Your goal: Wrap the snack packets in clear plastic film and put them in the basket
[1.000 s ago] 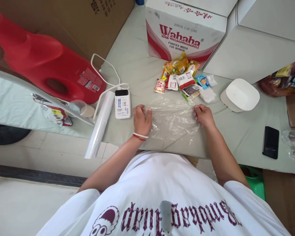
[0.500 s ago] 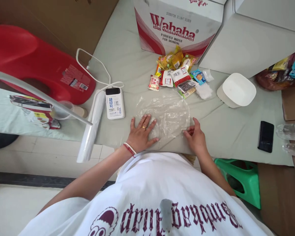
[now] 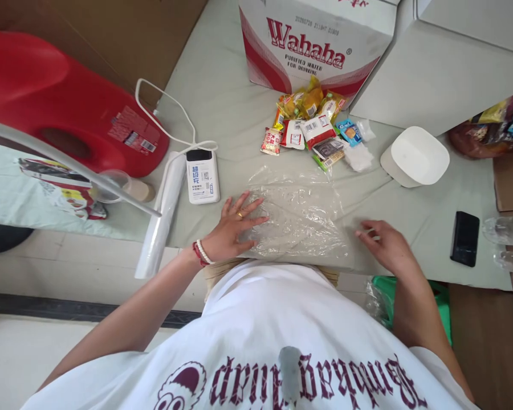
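A thin, crinkled piece of clear plastic film [image 3: 301, 219] lies spread on the cloth-covered table in front of me; I cannot tell whether it is a bag or a single sheet. My left hand [image 3: 235, 230] rests flat on its left edge, fingers spread. Just beyond the film's right edge, my right hand [image 3: 385, 245] hovers low over the cloth. Its fingers are loosely bent, with a gap between thumb and forefinger and nothing visible in them. Past the film sits a pile of small snack packets [image 3: 316, 131], in yellow, red and blue wrappers.
A white bowl [image 3: 414, 156] and a black phone [image 3: 465, 239] are to the right. On the left lie a white power bank [image 3: 203, 179] with its cable, a roll of plastic film [image 3: 160, 228] and a red jug [image 3: 68, 108]. A Wahaha carton [image 3: 312, 51] stands behind.
My right hand has moved right, away from the film. My left hand has shifted slightly left. The film now lies wider and flatter, its right edge further right.
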Demonstrator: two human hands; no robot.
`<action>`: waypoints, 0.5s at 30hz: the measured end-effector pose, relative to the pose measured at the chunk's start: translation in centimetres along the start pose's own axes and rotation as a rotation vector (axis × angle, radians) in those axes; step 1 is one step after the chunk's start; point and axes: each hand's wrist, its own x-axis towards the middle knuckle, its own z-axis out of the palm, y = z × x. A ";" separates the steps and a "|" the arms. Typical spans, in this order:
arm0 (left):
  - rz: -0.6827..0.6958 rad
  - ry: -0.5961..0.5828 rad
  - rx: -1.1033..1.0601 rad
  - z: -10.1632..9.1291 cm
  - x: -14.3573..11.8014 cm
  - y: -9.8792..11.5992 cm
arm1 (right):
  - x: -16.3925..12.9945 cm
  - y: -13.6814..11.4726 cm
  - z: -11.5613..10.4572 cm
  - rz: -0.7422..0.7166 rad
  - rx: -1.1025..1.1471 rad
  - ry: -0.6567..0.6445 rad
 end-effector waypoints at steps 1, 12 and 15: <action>-0.017 0.081 0.013 -0.2 0.1 0.6 | 0.1 -0.8 -0.4 -0.027 -0.055 0.103; -0.150 0.258 0.260 3.6 5.6 4.0 | 5.0 -6.3 9.9 -0.507 -0.234 0.142; -0.112 0.140 0.262 3.3 4.2 1.2 | 4.9 -2.5 8.4 -0.452 -0.186 0.130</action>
